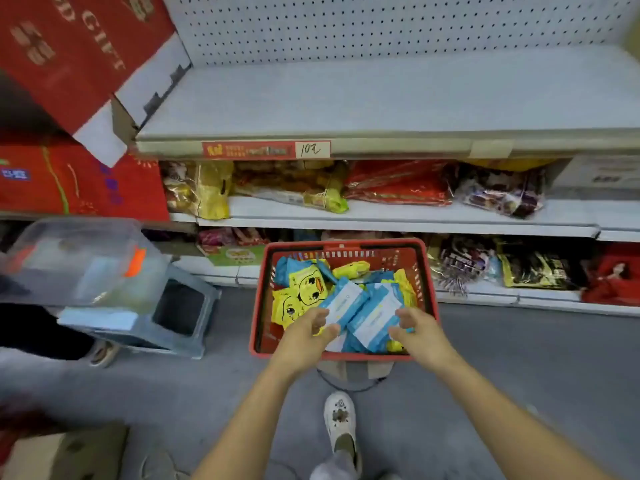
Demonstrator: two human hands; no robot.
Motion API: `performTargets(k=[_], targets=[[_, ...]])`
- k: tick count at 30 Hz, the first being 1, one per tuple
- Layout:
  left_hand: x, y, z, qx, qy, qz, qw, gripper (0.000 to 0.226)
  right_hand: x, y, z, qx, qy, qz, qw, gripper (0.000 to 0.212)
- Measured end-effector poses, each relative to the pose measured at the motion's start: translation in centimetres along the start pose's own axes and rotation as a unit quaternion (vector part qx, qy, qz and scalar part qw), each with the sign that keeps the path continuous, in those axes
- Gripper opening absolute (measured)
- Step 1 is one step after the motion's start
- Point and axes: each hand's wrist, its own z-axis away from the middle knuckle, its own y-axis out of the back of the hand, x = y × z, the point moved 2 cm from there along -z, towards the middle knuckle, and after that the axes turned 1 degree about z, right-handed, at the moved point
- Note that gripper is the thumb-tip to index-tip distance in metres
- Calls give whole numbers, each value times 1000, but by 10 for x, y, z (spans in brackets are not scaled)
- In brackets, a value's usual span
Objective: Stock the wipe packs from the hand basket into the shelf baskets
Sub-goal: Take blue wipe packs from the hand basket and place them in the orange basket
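Two hands reach into one red plastic hand basket on the grey floor at the frame's lower centre. The left hand pinches the near edge of the left blue-and-white plastic wipe pack. The right hand curls round the edge of the right blue-and-white plastic wipe pack just beside it. Both packs lie on top of the heap inside the basket. At least three yellow duck-face wipe packs show there too; further blue ones are partly hidden and cannot be counted. One white shoe stands below the basket.
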Motion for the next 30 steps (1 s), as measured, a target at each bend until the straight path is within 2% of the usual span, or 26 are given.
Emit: performTargets(k=[2,7,11,13,16,17,19,21,25,30], targets=[[-4,-1,-31,-9,30,4,1000,48,2,-7,-23,10,-49,-20,999,45],[-21,-7,-104,4,60,-80,995,51,12,-36,-70,50,-166,-62,983,34],[-40,-18,-140,-1,89,-102,991,56,37,-62,-103,118,-237,-107,958,58],[-43,-24,-151,20,80,-162,983,55,19,-64,-100,139,-276,-112,944,52],[-39,-27,-159,35,82,-218,972,56,22,-70,-109,160,-309,-150,925,56],[-37,-29,-161,24,88,-225,970,54,23,-72,-111,164,-311,-164,922,58],[-32,-31,-164,-15,95,-226,969,40,23,-72,-110,168,-297,-183,922,49],[-28,-31,-164,-36,105,-167,980,23,22,-68,-107,170,-266,-201,927,32],[-18,-24,-154,-21,120,1,993,21,12,-46,-98,117,-199,-258,938,16],[21,-12,-131,-19,122,159,979,23,-18,7,-79,84,-101,-286,949,18]])
